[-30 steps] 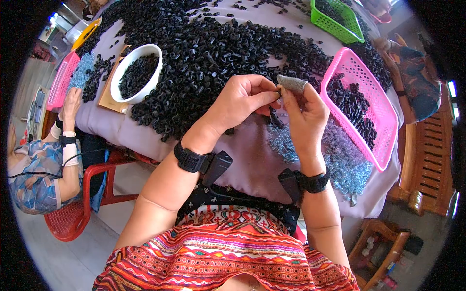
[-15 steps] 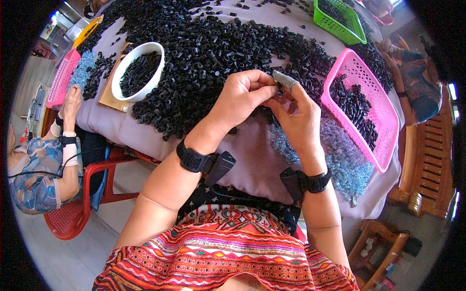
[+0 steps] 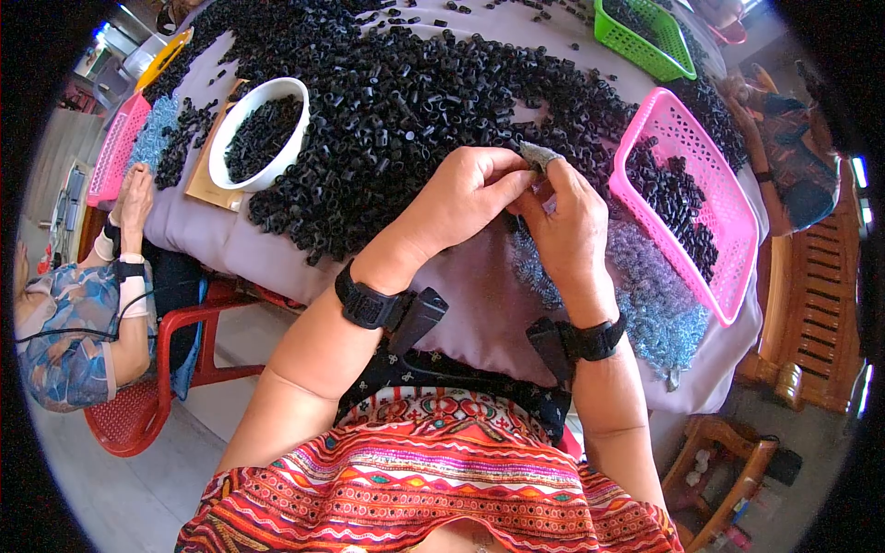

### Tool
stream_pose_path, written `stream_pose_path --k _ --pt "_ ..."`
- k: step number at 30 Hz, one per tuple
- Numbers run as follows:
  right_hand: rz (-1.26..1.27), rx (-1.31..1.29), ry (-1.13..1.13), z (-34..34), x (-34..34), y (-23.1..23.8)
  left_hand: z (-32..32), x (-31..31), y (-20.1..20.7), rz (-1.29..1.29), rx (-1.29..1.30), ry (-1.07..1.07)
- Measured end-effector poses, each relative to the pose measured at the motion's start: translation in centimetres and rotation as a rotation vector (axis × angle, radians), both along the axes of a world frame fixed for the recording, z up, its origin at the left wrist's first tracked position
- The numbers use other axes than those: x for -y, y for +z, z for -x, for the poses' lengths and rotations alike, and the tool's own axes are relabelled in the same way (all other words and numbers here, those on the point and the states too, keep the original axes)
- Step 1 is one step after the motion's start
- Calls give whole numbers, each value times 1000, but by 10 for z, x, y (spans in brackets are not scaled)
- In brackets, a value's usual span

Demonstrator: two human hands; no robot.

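My left hand [image 3: 470, 194] and my right hand [image 3: 567, 217] meet fingertip to fingertip over the table's near side. Both are closed in a pinch, thumbs against fingers. What lies between the fingertips is small and mostly hidden, so I cannot make it out. A grey cover [image 3: 539, 155] wraps the tip of my right index finger. Just beyond my hands spreads a large heap of small black plastic pieces [image 3: 396, 120]. Under and beside my right hand lies a pile of clear bluish coil-like pieces [image 3: 654, 309].
A pink basket [image 3: 737, 249] holding black pieces stands at my right. To the left sits a white bowl [image 3: 218, 166] of black pieces, on brown cardboard [image 3: 208, 192]. A green basket [image 3: 645, 51] is far right. Another person [image 3: 88, 323] sits left on a red chair [image 3: 171, 369].
My hands have drawn slightly nearer to me, and the fingertips are pressed closer together. A dark bit that showed between them is now mostly covered. The person at left has shifted their hands slightly.
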State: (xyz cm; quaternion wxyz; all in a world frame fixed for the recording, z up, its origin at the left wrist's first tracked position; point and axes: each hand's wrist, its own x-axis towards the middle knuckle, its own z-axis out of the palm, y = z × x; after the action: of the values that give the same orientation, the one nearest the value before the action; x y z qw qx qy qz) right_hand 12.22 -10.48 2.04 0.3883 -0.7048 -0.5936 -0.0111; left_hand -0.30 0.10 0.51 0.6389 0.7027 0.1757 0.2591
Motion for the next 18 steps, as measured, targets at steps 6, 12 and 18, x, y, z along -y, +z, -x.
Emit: stream_pose_path --k 6,12,18 --pt "-19 1 6 2 0 -1 -1 5 4 -85 74 4" --pt "2 29 -15 -1 2 -3 2 5 11 -22 -22 -79" --pt "-43 61 9 0 3 -2 3 5 7 -44 -15 -59"
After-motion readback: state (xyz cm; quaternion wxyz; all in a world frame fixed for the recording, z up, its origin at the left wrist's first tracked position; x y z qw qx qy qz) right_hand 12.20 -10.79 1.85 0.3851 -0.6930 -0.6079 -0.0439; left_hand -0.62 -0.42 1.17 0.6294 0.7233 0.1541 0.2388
